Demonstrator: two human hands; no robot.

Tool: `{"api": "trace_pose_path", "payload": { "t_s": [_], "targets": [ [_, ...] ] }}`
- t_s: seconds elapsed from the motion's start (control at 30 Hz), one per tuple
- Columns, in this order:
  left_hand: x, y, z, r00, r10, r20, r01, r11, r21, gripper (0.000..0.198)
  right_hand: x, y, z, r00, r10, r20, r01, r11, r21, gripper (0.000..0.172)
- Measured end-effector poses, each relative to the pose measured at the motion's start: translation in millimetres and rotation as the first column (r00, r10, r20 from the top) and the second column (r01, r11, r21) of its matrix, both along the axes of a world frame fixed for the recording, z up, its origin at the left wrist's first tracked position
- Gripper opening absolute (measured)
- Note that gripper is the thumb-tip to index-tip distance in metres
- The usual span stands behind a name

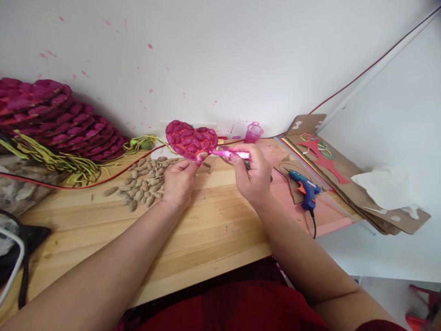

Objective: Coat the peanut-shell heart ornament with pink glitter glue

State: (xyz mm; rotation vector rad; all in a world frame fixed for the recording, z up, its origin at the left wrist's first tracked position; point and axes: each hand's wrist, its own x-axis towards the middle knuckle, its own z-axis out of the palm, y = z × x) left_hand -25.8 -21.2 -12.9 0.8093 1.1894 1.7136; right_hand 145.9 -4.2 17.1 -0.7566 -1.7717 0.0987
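My left hand (179, 181) pinches the lower tip of a heart-shaped piece (191, 139) covered in magenta-painted peanuts, holding it upright over the table. In my right hand (254, 174) is a white paintbrush (236, 155), its handle stained pink, with the tip touching the heart's lower right edge. An unpainted peanut seems to sit near the left fingertips. Loose unpainted peanuts (139, 186) lie in a pile left of my left hand. Behind my right hand stands a clear plastic cup (253, 132) stained with pink paint.
Stacked magenta peanut hearts (62, 122) with green and yellow strings (72, 161) fill the left side. A blue glue gun (306, 187) lies at right, near cardboard pieces (344, 184) and white paper (386, 186). A red-black cable (103, 184) crosses the wooden table (213, 248).
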Motion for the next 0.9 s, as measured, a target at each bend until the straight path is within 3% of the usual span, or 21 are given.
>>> {"api": "trace_pose_path", "payload": {
  "t_s": [0.57, 0.9],
  "targets": [
    [0.1, 0.2, -1.0, 1.0, 0.008, -0.022, -0.008, 1.0, 0.023, 0.045, -4.5, -7.6, 3.2, 0.996, -0.021, 0.083, 0.02, 1.0, 0.009, 0.011],
    [0.8, -0.2, 3.1, 1.0, 0.005, 0.005, -0.005, 1.0, 0.001, 0.044, 0.2, 0.2, -0.2, 0.998, -0.052, -0.019, 0.051, 0.998, -0.026, 0.013]
  ]
}}
